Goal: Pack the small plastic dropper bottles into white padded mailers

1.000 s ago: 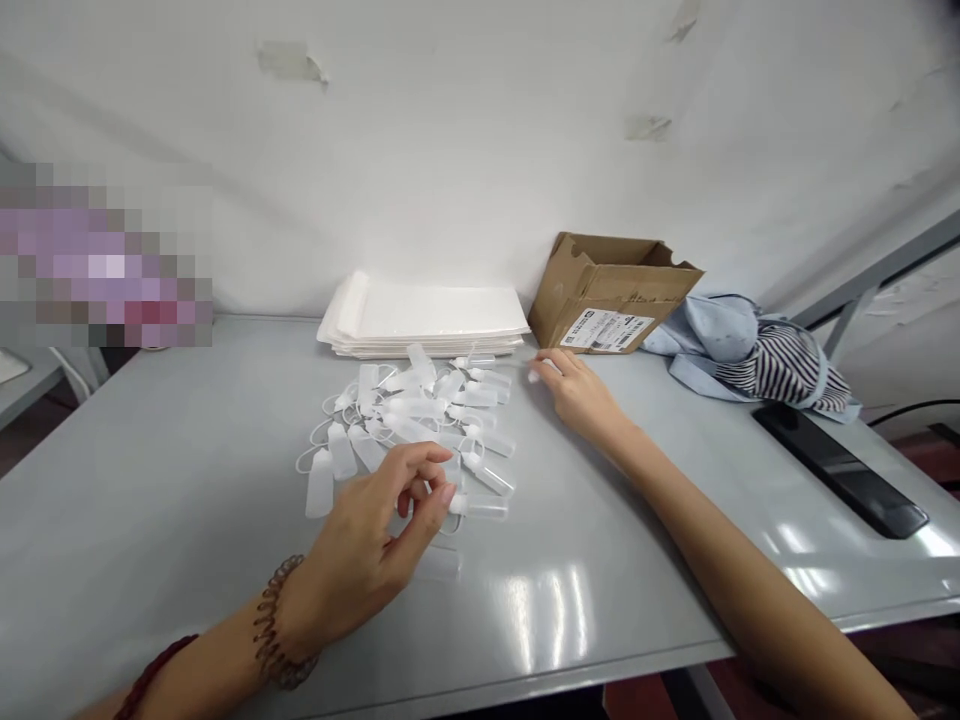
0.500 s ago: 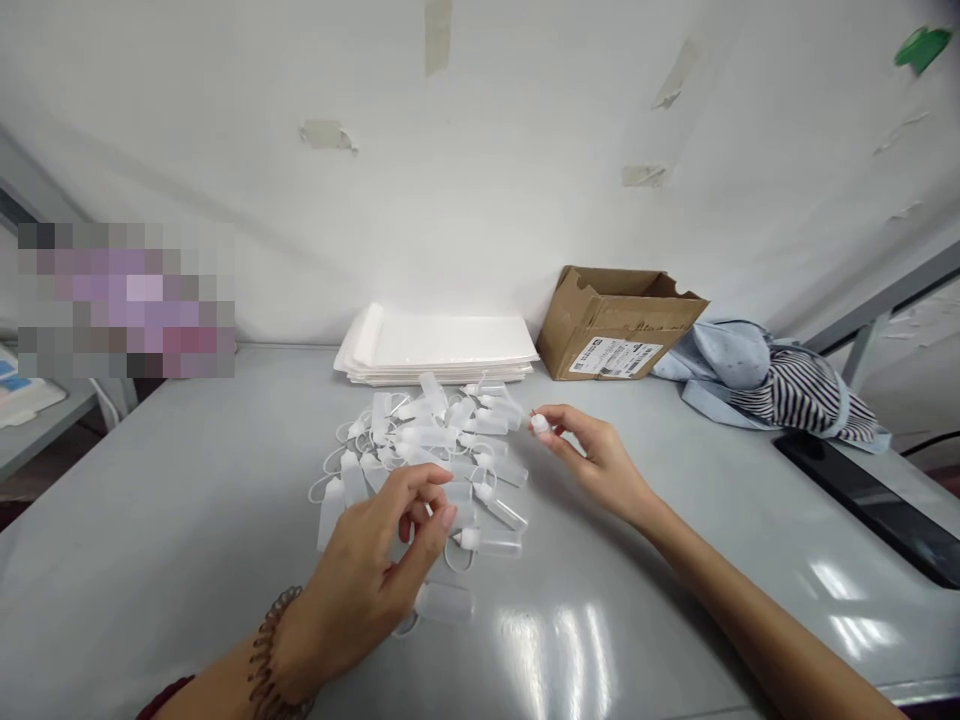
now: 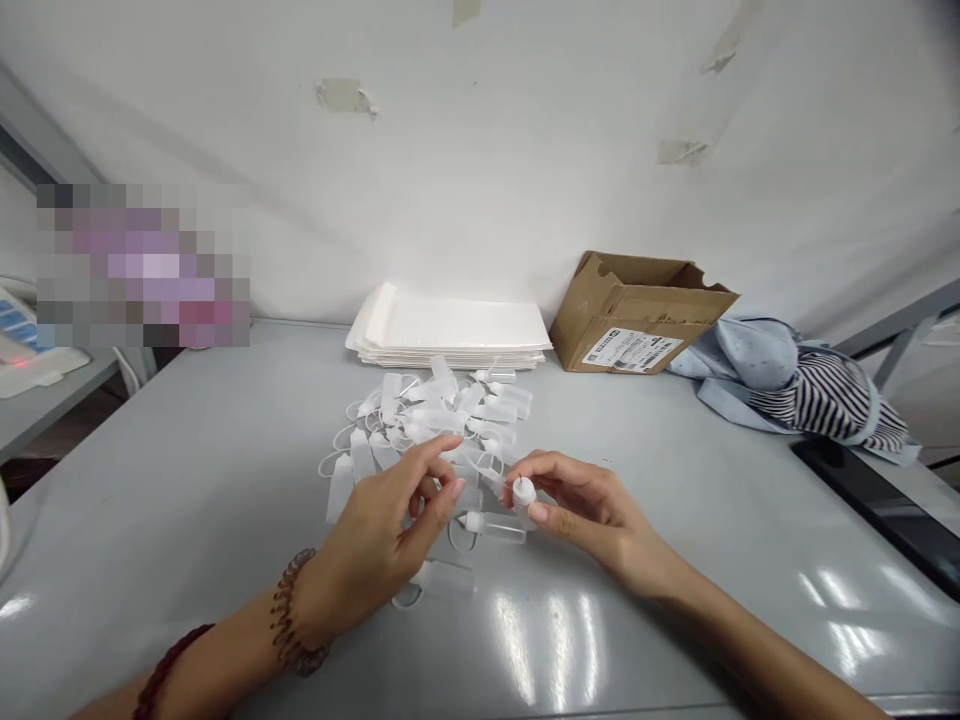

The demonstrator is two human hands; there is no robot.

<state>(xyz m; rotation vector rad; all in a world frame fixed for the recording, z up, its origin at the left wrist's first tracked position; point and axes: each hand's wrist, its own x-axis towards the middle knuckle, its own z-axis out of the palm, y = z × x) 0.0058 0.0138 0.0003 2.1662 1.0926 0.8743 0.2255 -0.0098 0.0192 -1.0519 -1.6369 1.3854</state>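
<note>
My right hand (image 3: 592, 510) grips a small needle-tip squeeze bottle (image 3: 524, 491) between thumb and fingers, its white top and thin dark needle pointing up. Most of that bottle's body is hidden by my fingers. Over the front of a pile of similar translucent bottles (image 3: 427, 417) hovers my left hand (image 3: 382, 525), fingers curled with a gap between thumb and forefinger and nothing visible in it. White looped cap straps stick out among the pile. One bottle (image 3: 448, 578) lies apart in front, just beyond my left thumb.
A stack of flat white sheets or envelopes (image 3: 472, 325) lies against the wall behind the bottles. Right of it stands an open cardboard box (image 3: 637, 310). Bundled blue and striped cloth (image 3: 832, 390) and a long black object (image 3: 877, 510) lie at the right. The left background is pixelated.
My right hand has come nearer and slightly left, bringing the bottle upright beside the pile. My left hand stays almost in place. The camera view has shifted a little.
</note>
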